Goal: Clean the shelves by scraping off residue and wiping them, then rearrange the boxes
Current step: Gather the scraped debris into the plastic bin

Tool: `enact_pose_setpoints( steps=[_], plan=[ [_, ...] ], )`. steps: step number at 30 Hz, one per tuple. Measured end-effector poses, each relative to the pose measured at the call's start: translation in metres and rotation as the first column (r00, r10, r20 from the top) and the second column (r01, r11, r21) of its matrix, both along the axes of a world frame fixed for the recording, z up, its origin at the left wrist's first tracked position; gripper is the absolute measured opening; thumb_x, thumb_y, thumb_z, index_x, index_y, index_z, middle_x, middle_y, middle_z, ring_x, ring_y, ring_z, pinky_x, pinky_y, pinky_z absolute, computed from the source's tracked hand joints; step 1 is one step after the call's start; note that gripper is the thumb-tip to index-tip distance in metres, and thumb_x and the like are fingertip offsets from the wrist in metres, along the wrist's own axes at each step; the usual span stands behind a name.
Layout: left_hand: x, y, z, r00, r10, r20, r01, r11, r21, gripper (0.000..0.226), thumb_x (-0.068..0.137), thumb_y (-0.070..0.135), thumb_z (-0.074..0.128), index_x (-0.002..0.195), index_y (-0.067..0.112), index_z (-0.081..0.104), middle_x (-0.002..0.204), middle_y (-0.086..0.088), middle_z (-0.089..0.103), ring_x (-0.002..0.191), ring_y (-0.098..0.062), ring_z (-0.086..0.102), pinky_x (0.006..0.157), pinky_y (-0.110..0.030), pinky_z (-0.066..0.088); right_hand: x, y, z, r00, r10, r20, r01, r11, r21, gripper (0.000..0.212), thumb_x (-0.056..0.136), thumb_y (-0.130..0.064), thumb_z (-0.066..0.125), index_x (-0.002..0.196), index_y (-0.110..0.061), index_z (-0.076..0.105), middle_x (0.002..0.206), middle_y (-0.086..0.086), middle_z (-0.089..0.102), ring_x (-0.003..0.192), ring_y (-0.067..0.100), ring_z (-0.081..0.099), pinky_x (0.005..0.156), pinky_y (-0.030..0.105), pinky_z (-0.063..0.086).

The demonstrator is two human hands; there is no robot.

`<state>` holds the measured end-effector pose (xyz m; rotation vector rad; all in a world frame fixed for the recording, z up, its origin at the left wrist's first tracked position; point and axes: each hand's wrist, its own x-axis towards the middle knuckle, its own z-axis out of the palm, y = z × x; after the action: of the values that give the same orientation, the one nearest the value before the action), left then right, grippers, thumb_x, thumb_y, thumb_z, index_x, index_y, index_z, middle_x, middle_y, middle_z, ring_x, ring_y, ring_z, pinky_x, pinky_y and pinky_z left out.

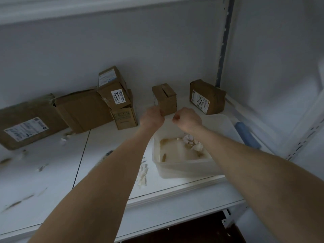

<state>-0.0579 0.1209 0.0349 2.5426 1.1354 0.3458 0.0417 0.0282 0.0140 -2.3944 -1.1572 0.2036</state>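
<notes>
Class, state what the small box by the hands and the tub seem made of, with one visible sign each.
The small box: matte brown cardboard, with creased flaps on top. The tub: probably plastic, smooth; its milky wall lets light through.

My left hand (152,115) against the near corner of a small cardboard box (166,99), grip blurred, my right hand (186,118) fisted just beside, above a stained plastic tub (184,168), box 1002 (115,95) to the left, box 2004 (206,97) to the right, white shelf (57,181) scrap-flecked

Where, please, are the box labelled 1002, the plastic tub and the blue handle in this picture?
box labelled 1002 (118,97): head view, its white label.
plastic tub (185,168): head view, its near wall.
blue handle (246,135): head view, its middle.
</notes>
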Motion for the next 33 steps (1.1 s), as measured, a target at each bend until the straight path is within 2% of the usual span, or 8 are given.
enact_pose_setpoints(
  steps=[3,7,11,15,19,23,28,33],
  plan=[
    [-0.004,0.009,-0.008,0.994,-0.031,-0.103,0.031,1.0,-0.001,0.037,0.092,0.01,0.049,0.127,0.017,0.054,0.126,-0.004,0.057,0.116,-0.024,0.055,0.094,-0.037,0.049,-0.004,0.007,-0.002,0.98,0.068,0.189,-0.057,0.996,-0.063,0.025,0.094,-0.031,0.051,0.104,-0.02,0.071,0.118,0.003,0.053,0.114,0.024,0.044,0.089,0.034,0.043],
    [-0.003,0.015,-0.018,0.987,-0.097,-0.13,0.091,0.994,-0.055,0.045,0.092,0.0,0.04,0.131,0.018,0.054,0.134,-0.006,0.053,0.122,-0.024,0.051,0.102,-0.036,0.045,-0.003,0.016,-0.005,0.94,0.122,0.318,-0.084,0.988,-0.131,0.025,0.096,-0.024,0.048,0.11,-0.018,0.068,0.122,0.005,0.052,0.112,0.023,0.049,0.087,0.032,0.038],
    [-0.005,0.019,-0.02,0.99,-0.13,-0.062,0.129,0.991,-0.032,0.041,0.094,0.001,0.036,0.125,0.016,0.059,0.131,-0.007,0.056,0.119,-0.024,0.053,0.099,-0.036,0.047,-0.001,0.021,-0.01,0.921,0.15,0.358,-0.101,0.983,-0.151,0.02,0.096,-0.02,0.047,0.105,-0.016,0.065,0.118,0.004,0.053,0.099,0.024,0.057,0.072,0.026,0.035],
    [-0.002,0.026,-0.02,0.986,-0.153,-0.071,0.152,0.988,-0.024,0.037,0.095,0.002,0.039,0.123,0.014,0.06,0.132,-0.008,0.054,0.122,-0.023,0.05,0.104,-0.034,0.042,0.0,0.023,-0.006,0.913,0.132,0.385,-0.09,0.988,-0.127,0.012,0.095,-0.019,0.052,0.104,-0.014,0.058,0.11,0.004,0.057,0.095,0.025,0.06,0.066,0.027,0.034],
    [0.001,0.029,-0.021,0.985,-0.158,-0.076,0.157,0.987,-0.015,0.032,0.097,0.007,0.043,0.122,0.015,0.061,0.131,-0.005,0.055,0.12,-0.022,0.051,0.102,-0.031,0.043,0.003,0.024,-0.002,0.904,0.151,0.4,-0.098,0.984,-0.148,0.016,0.093,-0.024,0.054,0.106,-0.016,0.059,0.113,0.004,0.058,0.101,0.024,0.057,0.071,0.029,0.032],
    [0.003,0.028,-0.024,0.991,-0.111,-0.075,0.11,0.994,-0.017,0.034,0.095,0.005,0.043,0.119,0.019,0.062,0.128,-0.004,0.056,0.115,-0.021,0.055,0.093,-0.028,0.047,0.008,0.017,-0.004,0.877,0.214,0.43,-0.169,0.975,-0.142,0.028,0.094,-0.036,0.052,0.109,-0.016,0.065,0.119,0.005,0.052,0.115,0.023,0.044,0.085,0.033,0.034],
    [0.007,0.025,-0.021,0.991,-0.114,-0.063,0.113,0.993,-0.025,0.034,0.092,0.007,0.049,0.12,0.023,0.061,0.126,0.0,0.058,0.114,-0.019,0.056,0.09,-0.027,0.046,0.013,0.015,0.0,0.963,0.14,0.232,-0.151,0.988,0.03,0.029,0.097,-0.031,0.049,0.11,-0.011,0.065,0.117,0.009,0.053,0.109,0.025,0.051,0.083,0.035,0.042],
    [0.013,0.019,-0.015,0.99,-0.137,-0.008,0.138,0.99,0.018,0.019,0.089,0.025,0.06,0.108,0.025,0.066,0.118,0.003,0.062,0.113,-0.016,0.057,0.096,-0.032,0.048,0.016,0.011,0.002,0.983,0.145,0.113,-0.151,0.987,0.046,0.026,0.096,-0.027,0.05,0.099,-0.01,0.069,0.102,0.007,0.055,0.095,0.023,0.054,0.07,0.031,0.04]
  ],
)
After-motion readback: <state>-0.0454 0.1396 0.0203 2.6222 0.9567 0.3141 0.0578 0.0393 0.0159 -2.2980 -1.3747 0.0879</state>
